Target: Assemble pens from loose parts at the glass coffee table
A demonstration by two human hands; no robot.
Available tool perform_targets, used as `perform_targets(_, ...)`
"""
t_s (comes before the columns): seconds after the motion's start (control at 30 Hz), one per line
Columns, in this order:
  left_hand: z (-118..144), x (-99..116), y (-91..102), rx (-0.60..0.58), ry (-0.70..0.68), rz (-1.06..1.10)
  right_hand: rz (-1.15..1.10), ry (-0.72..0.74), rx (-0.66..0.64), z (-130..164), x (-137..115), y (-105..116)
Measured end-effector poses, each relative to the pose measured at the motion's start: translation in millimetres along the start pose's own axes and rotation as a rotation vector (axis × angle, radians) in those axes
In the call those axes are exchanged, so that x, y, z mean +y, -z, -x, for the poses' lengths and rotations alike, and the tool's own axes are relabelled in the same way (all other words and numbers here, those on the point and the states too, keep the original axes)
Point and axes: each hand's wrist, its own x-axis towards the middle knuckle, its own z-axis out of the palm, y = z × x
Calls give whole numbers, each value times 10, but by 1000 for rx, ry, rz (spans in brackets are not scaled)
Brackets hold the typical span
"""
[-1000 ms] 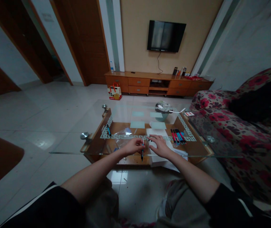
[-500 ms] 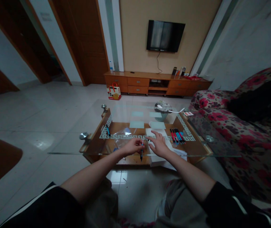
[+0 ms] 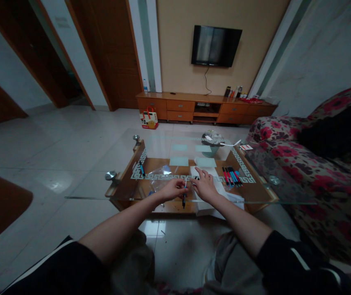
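Observation:
Over the near part of the glass table [image 3: 120, 196], my left hand [image 3: 175, 189] is closed around a pen [image 3: 184, 200]. The pen stands nearly upright in the fingers, with a blue and black lower part and a thin pale upper end. Just to the right is my right hand [image 3: 205, 185], its thumb and index finger drawn together near the pen's top. A small dark bit shows by those fingers, too small to name. The other fingers of that hand stretch forward. Several red, blue and black pens [image 3: 232, 176] lie side by side to the right of it.
Clear plastic wrapping [image 3: 159, 174] lies left of my hands, and more pens [image 3: 141, 168] lie farther left. White paper [image 3: 216, 213] is under my right forearm. A bowl-like basket [image 3: 211, 149] stands at the back right. A flowered sofa [image 3: 288, 151] borders the right side.
My right thumb and index finger have drawn closer together beside the pen's top. My left hand keeps its hold on the pen. The whole view has shifted slightly.

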Motion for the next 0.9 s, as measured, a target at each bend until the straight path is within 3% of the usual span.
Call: perform_targets(0.9,-6,-26,6,0,-3,-18,-67,94,105,15,21,19)
